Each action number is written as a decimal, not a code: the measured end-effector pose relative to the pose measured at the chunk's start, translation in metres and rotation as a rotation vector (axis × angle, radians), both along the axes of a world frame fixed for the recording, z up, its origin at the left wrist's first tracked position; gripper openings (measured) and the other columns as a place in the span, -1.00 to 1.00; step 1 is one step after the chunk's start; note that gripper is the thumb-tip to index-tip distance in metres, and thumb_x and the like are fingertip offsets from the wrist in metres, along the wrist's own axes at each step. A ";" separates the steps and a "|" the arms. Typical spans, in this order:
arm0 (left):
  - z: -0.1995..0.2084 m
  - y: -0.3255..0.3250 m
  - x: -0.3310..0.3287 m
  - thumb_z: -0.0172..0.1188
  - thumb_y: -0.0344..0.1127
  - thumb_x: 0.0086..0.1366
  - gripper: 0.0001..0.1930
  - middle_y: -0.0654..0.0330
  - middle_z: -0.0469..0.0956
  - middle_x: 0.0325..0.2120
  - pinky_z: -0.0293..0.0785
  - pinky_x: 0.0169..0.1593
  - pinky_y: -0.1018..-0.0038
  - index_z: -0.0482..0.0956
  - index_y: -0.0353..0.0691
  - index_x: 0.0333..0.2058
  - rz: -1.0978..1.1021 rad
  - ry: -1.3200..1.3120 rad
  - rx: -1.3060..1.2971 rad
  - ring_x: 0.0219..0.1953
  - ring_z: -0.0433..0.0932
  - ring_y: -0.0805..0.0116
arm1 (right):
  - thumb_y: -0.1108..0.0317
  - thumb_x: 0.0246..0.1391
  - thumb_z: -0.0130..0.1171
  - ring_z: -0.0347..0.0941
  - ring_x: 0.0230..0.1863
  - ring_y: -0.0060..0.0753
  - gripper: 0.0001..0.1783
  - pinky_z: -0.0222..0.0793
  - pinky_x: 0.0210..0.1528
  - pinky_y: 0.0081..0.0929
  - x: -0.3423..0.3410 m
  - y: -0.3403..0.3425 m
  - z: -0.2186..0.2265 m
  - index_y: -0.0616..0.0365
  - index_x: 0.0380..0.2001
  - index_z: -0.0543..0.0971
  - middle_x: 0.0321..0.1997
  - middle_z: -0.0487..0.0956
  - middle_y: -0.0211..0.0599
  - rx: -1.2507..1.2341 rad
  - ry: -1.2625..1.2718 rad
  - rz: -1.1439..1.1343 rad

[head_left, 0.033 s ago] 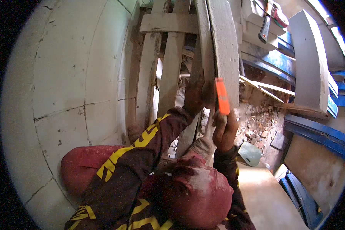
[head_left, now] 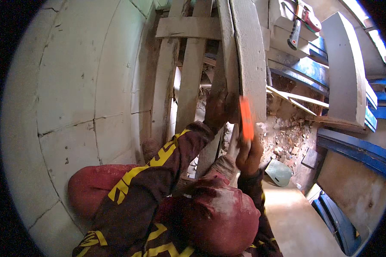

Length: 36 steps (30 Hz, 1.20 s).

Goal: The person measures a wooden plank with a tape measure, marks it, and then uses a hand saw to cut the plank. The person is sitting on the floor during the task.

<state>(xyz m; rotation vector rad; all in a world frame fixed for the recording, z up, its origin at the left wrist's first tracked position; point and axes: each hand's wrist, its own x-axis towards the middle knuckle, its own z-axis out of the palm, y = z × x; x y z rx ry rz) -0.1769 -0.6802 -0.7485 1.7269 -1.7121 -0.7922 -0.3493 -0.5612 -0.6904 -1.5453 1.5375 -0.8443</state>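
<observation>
My right hand [head_left: 249, 155] is closed round a bright orange tool [head_left: 246, 118], blurred by motion, whose exact kind I cannot make out. The orange part rises beyond the fingers, over the near right portion of a long, whitish wooden board [head_left: 251, 55]. A dark line runs lengthwise beside this board, next to a narrower plank [head_left: 228, 47]. My left hand [head_left: 218, 108], in shadow, grips the plank's left side, its fingertips partly hidden. Both red-clad knees are bent below my arms, and a bare foot [head_left: 225, 166] rests close to the boards.
Pale slats [head_left: 191, 77] with a crosspiece [head_left: 188, 27] lie beside a cracked wall [head_left: 73, 85]. At the right are a dark-handled tool [head_left: 294, 34], a red round object [head_left: 313, 21], a white panel [head_left: 343, 64], blue planks [head_left: 356, 150], rubble [head_left: 289, 132] and a pale green plate [head_left: 279, 172].
My right hand and the orange tool have moved toward me, down the picture. My left hand stays almost in place at the plank.
</observation>
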 end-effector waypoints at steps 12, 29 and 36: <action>-0.043 -0.004 -0.002 -0.02 -0.20 0.39 -0.61 -0.22 0.50 -0.07 0.17 0.22 -0.06 0.44 -0.30 0.09 -0.030 0.192 -0.130 0.03 0.43 -0.27 | 0.17 0.33 -0.13 0.52 -0.43 -0.17 -0.49 0.44 -0.35 -0.32 -0.009 -0.015 -0.004 0.31 0.18 0.37 -0.36 0.56 -0.02 0.069 -0.105 0.002; -0.007 -0.005 -0.002 -0.06 -0.13 0.42 -0.58 -0.25 0.55 -0.16 0.24 0.15 -0.03 0.50 -0.39 -0.01 0.123 0.053 -0.188 -0.09 0.49 -0.27 | 0.05 0.38 -0.19 0.41 -0.51 -0.37 -0.53 0.31 -0.46 -0.44 -0.017 0.056 0.005 0.34 -0.24 0.42 -0.50 0.48 -0.24 0.012 -0.117 -0.027; 0.004 -0.007 -0.004 -0.12 -0.09 0.43 -0.54 -0.26 0.54 -0.15 0.22 0.18 -0.01 0.49 -0.42 -0.02 0.140 0.158 -0.014 -0.05 0.46 -0.30 | -0.03 0.31 -0.05 0.50 -0.45 -0.35 -0.33 0.42 -0.36 -0.48 -0.024 0.085 0.051 0.34 0.24 0.31 -0.42 0.55 -0.23 0.603 -0.687 -0.393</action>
